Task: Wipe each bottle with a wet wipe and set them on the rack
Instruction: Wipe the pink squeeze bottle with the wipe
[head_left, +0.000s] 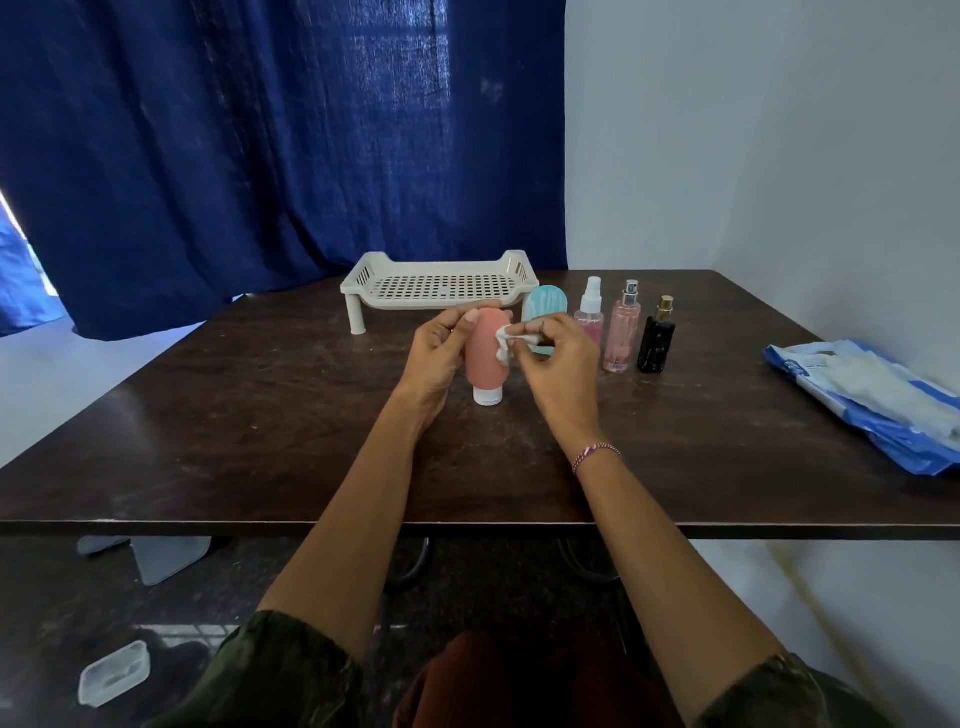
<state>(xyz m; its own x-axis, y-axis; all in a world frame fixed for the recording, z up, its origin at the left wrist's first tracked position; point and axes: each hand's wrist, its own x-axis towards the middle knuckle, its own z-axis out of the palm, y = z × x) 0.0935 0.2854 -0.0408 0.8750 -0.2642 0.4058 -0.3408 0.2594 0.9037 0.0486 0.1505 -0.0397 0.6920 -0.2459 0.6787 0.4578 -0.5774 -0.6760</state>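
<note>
A pink squeeze bottle (484, 361) with a white cap stands cap-down on the dark table (260, 415). My left hand (439, 353) grips its upper left side. My right hand (558, 358) pinches a crumpled white wet wipe (511, 340) against the bottle's right side. Behind my right hand stands a teal bottle (545, 306), partly hidden. To the right, in a row, are a small clear spray bottle with pink liquid (590, 312), a taller pink spray bottle (622, 330) and a black bottle with a gold cap (657, 338). The cream perforated rack (441, 286) sits empty at the back.
A blue and white wet wipe pack (872, 400) lies at the table's right edge. A dark blue curtain (260, 156) hangs behind the table and a white wall is on the right. Plastic containers (114, 673) lie on the floor at lower left.
</note>
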